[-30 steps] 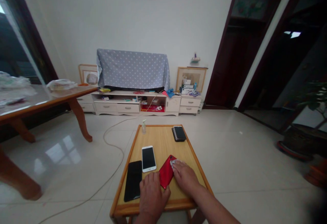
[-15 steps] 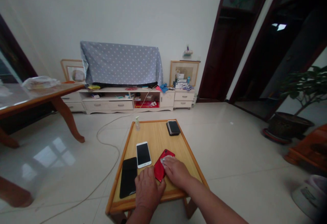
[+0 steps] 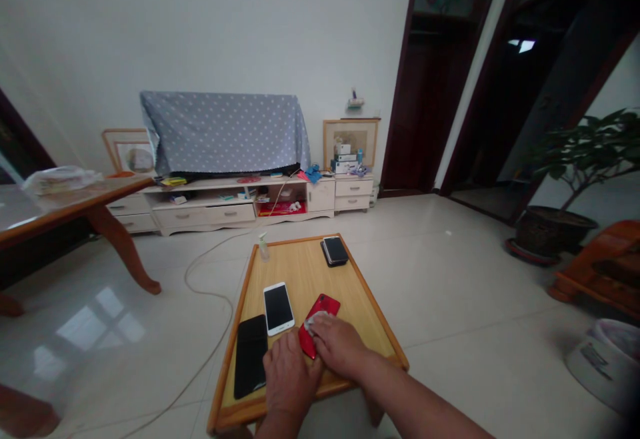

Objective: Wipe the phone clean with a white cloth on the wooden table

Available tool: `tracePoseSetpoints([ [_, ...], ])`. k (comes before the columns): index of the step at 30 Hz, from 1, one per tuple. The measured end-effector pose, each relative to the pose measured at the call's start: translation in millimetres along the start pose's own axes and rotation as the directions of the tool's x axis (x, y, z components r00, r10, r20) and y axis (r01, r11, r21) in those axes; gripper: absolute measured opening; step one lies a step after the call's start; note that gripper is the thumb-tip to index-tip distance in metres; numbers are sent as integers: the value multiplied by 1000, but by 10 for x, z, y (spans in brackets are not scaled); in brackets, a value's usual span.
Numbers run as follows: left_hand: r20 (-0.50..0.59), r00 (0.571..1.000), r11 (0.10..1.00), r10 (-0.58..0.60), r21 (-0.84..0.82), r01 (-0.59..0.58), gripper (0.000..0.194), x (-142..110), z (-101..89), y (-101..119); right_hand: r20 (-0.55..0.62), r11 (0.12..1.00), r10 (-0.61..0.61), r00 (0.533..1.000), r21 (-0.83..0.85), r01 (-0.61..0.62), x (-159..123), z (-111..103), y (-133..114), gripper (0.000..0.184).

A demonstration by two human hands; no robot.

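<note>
Glossy tiled floor [image 3: 450, 279] surrounds a low wooden tray table [image 3: 305, 272]. Near its middle lies a red smartphone [image 3: 321, 309], under the right hand [image 3: 337, 345], which grasps a white cloth [image 3: 311, 323] against it. The relaxed, open left hand [image 3: 290, 380] rests just beside it, near a white smartphone [image 3: 278, 308] and a black smartphone [image 3: 250, 356].

Glossy red phone [image 3: 324, 307], smooth wooden table [image 3: 300, 269]

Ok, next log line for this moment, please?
right hand: white cloth on red smartphone | left hand: at its lower end
</note>
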State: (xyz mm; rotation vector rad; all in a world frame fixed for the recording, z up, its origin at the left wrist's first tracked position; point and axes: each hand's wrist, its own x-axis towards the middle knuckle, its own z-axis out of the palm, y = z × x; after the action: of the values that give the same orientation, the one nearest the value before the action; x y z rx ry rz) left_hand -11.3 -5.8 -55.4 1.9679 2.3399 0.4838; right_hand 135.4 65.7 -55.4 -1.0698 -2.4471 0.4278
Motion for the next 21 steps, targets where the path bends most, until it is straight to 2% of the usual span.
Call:
tracePoseSetpoints([
  [2, 7, 1000, 1000, -9, 0, 9, 47, 11, 23, -5, 47, 996, -81, 996, 32, 79, -6, 23, -109, 36],
  [4, -3, 1000, 1000, -1, 0, 1, 49, 14, 34, -2, 54, 997, -74, 996, 41, 72, 28, 2, -99, 36],
  [8, -33, 999, 1000, 16, 12, -16, 52, 6, 37, 7, -38, 989, 150, 988, -6, -150, 121, -78, 110, 45],
  [10, -45, 999, 1000, 18, 16, -17, 52, 6, 53, -1, -46, 982, 190, 981, -7, -191, 135, -65, 130, 46],
  [14, -72, 997, 999, 33, 13, -32, 58, 10, 132, -44, 37, 998, 17, 999, 55, -19, 141, 43, -27, 42],
  [16, -99, 994, 999, 48, 19, -46, 59, 7, 174, -59, 66, 998, -23, 998, 62, 19, 180, 63, -47, 40],
  [18, -132, 990, 998, 56, 38, -51, 58, 1, 199, -62, 64, 998, 40, 997, 42, -43, 238, 41, 24, 41],
  [21, -146, 988, 997, 56, 53, -48, 55, -1, 205, -52, 22, 974, 226, 974, -19, -225, 305, -2, 167, 46],
])
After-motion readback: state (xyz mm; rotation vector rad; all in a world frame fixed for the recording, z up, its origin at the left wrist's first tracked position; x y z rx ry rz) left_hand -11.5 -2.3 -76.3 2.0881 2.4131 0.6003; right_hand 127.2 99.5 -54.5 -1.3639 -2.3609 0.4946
